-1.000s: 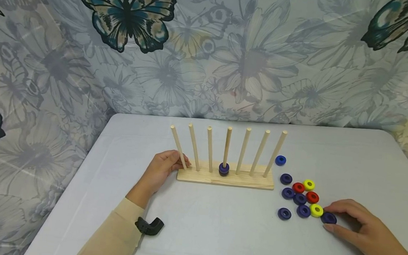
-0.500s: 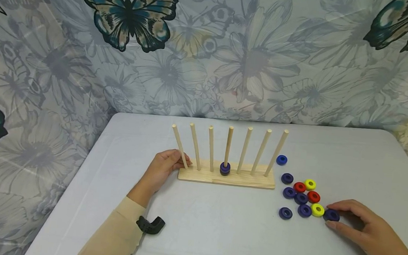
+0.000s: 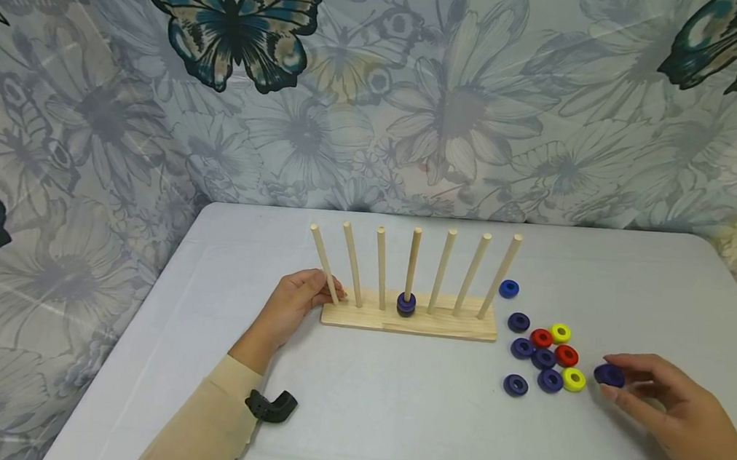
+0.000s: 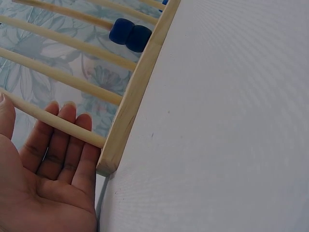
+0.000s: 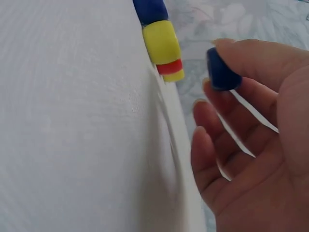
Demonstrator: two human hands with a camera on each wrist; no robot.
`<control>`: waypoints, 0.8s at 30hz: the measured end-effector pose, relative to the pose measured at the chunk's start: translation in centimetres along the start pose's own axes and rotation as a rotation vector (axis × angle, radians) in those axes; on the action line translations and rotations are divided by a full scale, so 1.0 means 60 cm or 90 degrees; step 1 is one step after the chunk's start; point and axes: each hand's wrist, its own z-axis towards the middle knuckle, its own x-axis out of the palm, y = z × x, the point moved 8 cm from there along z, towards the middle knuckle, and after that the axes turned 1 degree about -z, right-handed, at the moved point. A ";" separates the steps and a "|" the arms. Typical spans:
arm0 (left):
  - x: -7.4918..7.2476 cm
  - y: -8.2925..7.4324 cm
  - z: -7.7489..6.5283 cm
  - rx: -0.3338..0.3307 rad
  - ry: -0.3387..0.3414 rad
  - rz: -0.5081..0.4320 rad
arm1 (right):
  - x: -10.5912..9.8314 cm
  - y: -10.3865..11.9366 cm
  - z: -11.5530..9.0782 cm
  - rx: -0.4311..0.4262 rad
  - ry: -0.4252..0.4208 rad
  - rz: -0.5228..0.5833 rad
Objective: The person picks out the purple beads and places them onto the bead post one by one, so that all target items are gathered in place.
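My right hand (image 3: 675, 407) pinches a dark blue ring (image 3: 609, 375) between thumb and fingertips, to the right of the loose rings. The right wrist view shows this blue ring edge-on, with the other fingers spread below it. My left hand (image 3: 292, 304) is at the left end of a wooden peg stand (image 3: 361, 319). Its fingers (image 4: 57, 145) extend behind the leftmost peg (image 4: 67, 126), palm facing the camera, in the left wrist view. Two stacked blue rings (image 3: 406, 304) sit at the foot of the middle peg; the other pegs are bare.
Several loose rings lie right of the stand: blue ones (image 3: 550, 380), red ones (image 3: 566, 355) and yellow ones (image 3: 573, 380). One brighter blue ring (image 3: 509, 289) lies farther back. A white-covered table (image 3: 405, 416) meets a floral cloth backdrop (image 3: 349, 148) behind.
The right hand has lifted the dark blue ring from beside the yellow ring and moved slightly right and away from me. The left hand and the stand have stayed put.
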 end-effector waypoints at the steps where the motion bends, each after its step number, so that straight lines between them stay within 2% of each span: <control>1: 0.000 -0.001 0.000 0.000 0.000 -0.001 | -0.001 0.004 0.001 -0.009 -0.006 0.007; 8: 0.000 -0.001 0.000 0.003 0.000 -0.007 | -0.007 0.029 0.007 -0.048 -0.021 0.043; 24: -0.001 0.002 0.002 0.015 0.007 0.000 | -0.002 0.078 0.021 -0.119 -0.026 0.018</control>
